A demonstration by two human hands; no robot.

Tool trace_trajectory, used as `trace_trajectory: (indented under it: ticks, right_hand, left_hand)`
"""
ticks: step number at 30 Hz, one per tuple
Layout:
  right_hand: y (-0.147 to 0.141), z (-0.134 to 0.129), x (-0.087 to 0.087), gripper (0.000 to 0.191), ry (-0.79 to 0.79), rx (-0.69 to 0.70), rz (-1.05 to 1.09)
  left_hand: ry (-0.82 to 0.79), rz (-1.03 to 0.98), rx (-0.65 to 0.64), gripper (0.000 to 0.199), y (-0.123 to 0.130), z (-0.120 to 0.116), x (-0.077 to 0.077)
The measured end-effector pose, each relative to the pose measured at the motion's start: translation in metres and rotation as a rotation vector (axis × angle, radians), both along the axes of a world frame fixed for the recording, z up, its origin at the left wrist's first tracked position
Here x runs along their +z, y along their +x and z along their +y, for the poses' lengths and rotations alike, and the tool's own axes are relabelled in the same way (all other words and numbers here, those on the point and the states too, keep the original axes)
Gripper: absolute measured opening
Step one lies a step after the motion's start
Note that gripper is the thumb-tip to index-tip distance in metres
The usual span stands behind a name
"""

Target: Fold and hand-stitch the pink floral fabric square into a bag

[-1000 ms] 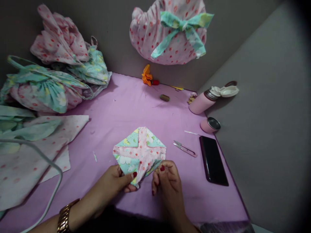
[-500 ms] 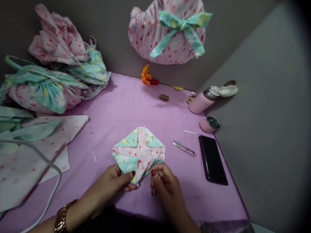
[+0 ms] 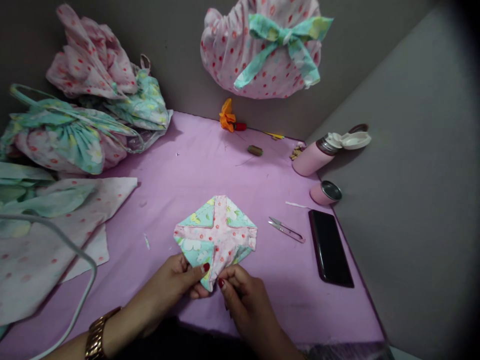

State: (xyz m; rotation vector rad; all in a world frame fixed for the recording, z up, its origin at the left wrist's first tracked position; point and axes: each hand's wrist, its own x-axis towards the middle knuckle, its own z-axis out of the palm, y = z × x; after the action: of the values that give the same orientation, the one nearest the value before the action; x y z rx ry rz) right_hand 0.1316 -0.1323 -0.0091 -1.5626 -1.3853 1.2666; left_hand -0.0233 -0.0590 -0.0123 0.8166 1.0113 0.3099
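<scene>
A folded fabric patch (image 3: 221, 235), pink with red flowers and with mint floral triangles at its corners, lies low over the table. My left hand (image 3: 187, 277) grips its lower left corner, thumb on top and fingers beneath. On the lower right side of the patch, the mint corner is partly covered. There my right hand (image 3: 242, 295) is closed in a pinch against the lower edge. Whatever sits between those fingertips is too small to make out. Small thread snips (image 3: 287, 230) lie to the right of the patch.
Pink and mint drawstring bags (image 3: 67, 135) are piled at the back left, above loose cloth pieces (image 3: 75, 215) and a grey cable (image 3: 84, 255). A thread spool (image 3: 255, 150), pink flask (image 3: 314, 157), its cup (image 3: 324, 193) and a black phone (image 3: 330, 248) stand or lie rightward. A bow-tied pink bag (image 3: 262, 65) hangs behind.
My right hand has shifted left and slightly down, to the patch's lower edge near my left thumb. More of the mint lower right corner shows. My left hand keeps its grip.
</scene>
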Motion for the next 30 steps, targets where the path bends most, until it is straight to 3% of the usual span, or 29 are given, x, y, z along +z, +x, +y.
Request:
trace_trajectory:
  ticks: [18,21,25,27,30]
  right_hand:
    - [0.0,-0.001,0.002,0.013,0.047,0.073,-0.108]
    - [0.002,0.0,0.004,0.02,0.147,0.085,-0.156]
    - [0.01,0.0,0.005,0.018,0.271,-0.087,-0.136]
    - [0.014,-0.002,0.002,0.011,0.15,-0.208,-0.076]
    - [0.013,-0.007,-0.004,0.021,-0.164,-0.226,0.168]
  left_hand:
    - [-0.033,-0.026,-0.01,0.023,0.0,0.001,0.002]
    - [-0.037,-0.039,-0.001,0.024,-0.001,0.001,0.0]
    - [-0.07,-0.024,0.036,0.024,0.0,0.001,0.0]
    - [-0.1,-0.022,0.067,0.023,0.0,0.001,0.001]
    - [-0.181,-0.056,0.125,0.02,0.0,0.001,0.004]
